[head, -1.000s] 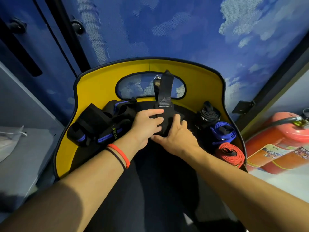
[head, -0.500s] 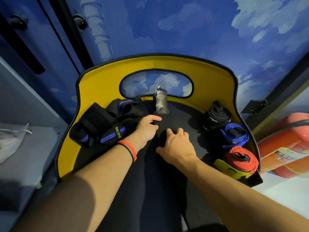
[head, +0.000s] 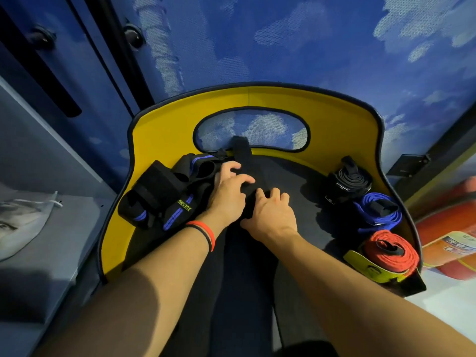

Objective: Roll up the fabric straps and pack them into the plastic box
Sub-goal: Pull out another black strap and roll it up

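A black fabric strap (head: 247, 202) lies on the dark seat pad, and its far end (head: 241, 150) sticks up by the oval cutout. My left hand (head: 228, 194) presses on the strap with fingers spread over it. My right hand (head: 273, 215) sits just beside it, fingers curled over the strap's near, bunched part. At the right edge lie three rolled straps: a black one (head: 347, 180), a blue one (head: 378, 210) and an orange one (head: 389, 253) with a yellow tag. No plastic box is in view.
A pile of black wraps with blue stripes (head: 164, 197) lies left of my hands. The yellow raised rim (head: 164, 130) curves around the pad. A red fire extinguisher (head: 450, 228) lies to the right, and a grey shelf (head: 64, 228) with a white bag is on the left.
The strap's far end, upright a second ago and then lying flat with its grey side up, now shows black again. Both hands have shifted slightly along the strap.
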The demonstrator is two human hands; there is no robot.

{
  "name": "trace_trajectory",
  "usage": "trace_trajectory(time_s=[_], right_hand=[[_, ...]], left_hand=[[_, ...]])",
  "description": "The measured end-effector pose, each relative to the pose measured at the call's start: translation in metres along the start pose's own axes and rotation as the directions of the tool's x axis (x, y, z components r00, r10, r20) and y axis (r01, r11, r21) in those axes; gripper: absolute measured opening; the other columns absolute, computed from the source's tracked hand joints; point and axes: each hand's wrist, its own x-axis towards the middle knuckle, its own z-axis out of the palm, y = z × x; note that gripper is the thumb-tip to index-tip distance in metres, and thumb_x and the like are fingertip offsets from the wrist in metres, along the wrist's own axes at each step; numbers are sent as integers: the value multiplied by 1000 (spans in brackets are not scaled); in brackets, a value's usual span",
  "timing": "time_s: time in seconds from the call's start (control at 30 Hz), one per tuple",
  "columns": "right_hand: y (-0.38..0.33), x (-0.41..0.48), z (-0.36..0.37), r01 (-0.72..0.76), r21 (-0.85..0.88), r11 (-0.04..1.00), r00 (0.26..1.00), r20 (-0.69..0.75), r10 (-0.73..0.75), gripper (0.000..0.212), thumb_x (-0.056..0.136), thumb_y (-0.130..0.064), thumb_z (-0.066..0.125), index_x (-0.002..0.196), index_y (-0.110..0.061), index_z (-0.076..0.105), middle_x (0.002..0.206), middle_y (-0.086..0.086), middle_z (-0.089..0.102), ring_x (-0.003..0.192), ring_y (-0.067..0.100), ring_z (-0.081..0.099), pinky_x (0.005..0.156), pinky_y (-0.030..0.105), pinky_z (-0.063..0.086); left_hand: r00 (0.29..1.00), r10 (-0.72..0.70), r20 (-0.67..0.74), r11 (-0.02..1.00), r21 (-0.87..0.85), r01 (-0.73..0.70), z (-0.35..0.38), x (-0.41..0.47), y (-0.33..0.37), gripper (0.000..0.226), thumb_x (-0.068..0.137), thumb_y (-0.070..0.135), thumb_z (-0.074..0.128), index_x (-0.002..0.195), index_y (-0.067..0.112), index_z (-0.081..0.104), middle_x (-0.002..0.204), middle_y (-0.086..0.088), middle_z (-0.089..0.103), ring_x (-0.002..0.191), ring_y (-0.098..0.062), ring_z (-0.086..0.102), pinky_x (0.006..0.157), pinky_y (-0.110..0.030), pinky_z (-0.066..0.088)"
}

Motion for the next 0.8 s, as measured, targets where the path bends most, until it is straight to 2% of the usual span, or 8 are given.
trace_trajectory(time_s=[0.07,0.13,0.27,0.33,0.47,0.57,0.63,0.8], right_hand=[[-1,0,-1,5,21,1000,1000,-6,-5,82,82,-55,69,146,-17,35,137,12,38,128,33,35,96,41,46],[0,-2,-2,7,27,1000,1000,-8,-7,81,81,-56,68,144,-16,36,134,11,40,127,32,37,94,41,46],[1,-14,-5,-20,-82,996,998,55,24,83,82,-56,70,145,-17,33,136,11,37,129,31,36,84,39,44],[2,-24,-3,-37,-131,991,995,87,49,86,82,-54,72,148,-20,28,137,12,35,127,32,37,76,37,40],[6,-39,-3,-77,-145,986,987,129,96,84,84,-49,73,149,-24,26,137,15,32,121,35,46,74,38,38],[10,-52,-5,-96,-107,990,984,137,110,71,84,-45,71,142,-26,33,131,13,32,111,35,52,71,40,39],[12,-62,-4,-94,-102,990,983,148,109,75,84,-44,71,144,-27,30,136,13,29,112,36,53,72,40,40],[24,-91,4,-59,-116,992,979,188,80,98,83,-50,71,157,-29,10,147,14,19,122,38,49,85,42,45]], left_hand=[[995,97,4,994,48,-97,-2,-6,3,50,84,-14,55,115,20,73,130,2,57,118,-19,53,104,-37,47],[988,81,129,995,51,-88,-8,-9,4,57,86,-13,48,124,23,70,127,4,66,118,-20,60,104,-41,49],[966,35,256,983,166,-80,-19,-8,3,62,86,-9,45,121,37,68,131,5,68,120,-24,62,100,-43,52],[952,47,304,972,207,-114,-24,-9,6,62,86,-10,44,119,37,69,138,5,64,127,-25,59,104,-44,50],[934,52,353,958,246,-146,-28,-11,12,58,90,-6,44,122,35,69,147,9,57,135,-22,52,110,-41,45],[924,61,378,943,282,-178,-27,-12,15,38,101,17,49,126,38,66,146,9,58,133,-22,53,108,-42,45],[911,60,409,924,323,-206,-26,-15,18,31,104,37,50,132,36,62,149,9,55,134,-22,52,109,-44,44],[887,40,460,893,381,-238,-25,-26,21,62,92,68,54,143,33,50,159,11,39,140,-20,46,111,-45,42]])
